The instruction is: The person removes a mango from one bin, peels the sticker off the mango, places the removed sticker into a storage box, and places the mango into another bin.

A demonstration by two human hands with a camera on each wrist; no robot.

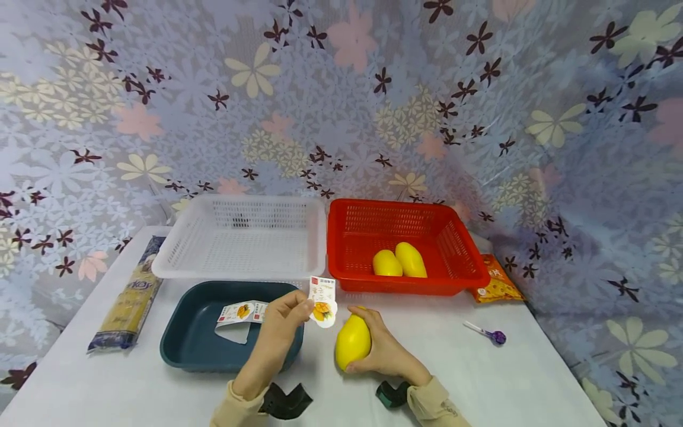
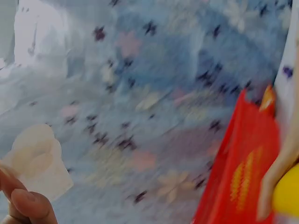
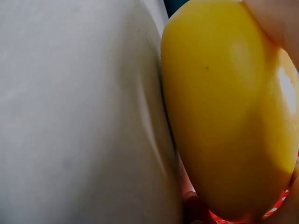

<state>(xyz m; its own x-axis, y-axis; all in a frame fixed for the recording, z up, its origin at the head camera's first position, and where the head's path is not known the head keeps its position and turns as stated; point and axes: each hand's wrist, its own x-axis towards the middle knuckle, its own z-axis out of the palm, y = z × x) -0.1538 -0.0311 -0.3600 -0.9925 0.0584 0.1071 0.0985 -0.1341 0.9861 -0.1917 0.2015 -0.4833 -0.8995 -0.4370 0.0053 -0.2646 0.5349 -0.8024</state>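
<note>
Between thumb and fingers my left hand [image 1: 288,314] pinches a small white sticker [image 1: 322,302] printed with a mango picture and writing; its pale back [image 2: 42,158] shows in the left wrist view. My right hand [image 1: 386,350] grips a yellow mango [image 1: 352,342], fingers over its top and thumb at its lower end, close over the white table. The same mango [image 3: 224,107] fills much of the right wrist view. Left of the hands, a dark teal tub [image 1: 189,338] holds a strip of similar stickers [image 1: 235,317], partly behind my left hand.
Behind stand a white basket [image 1: 240,237] and a red basket [image 1: 405,219] with two yellow mangoes [image 1: 409,261] inside. A pasta packet [image 1: 133,296] lies at the left. An orange snack bag [image 1: 497,281] and a purple lollipop [image 1: 496,337] lie at the right. A floral cloth hangs behind.
</note>
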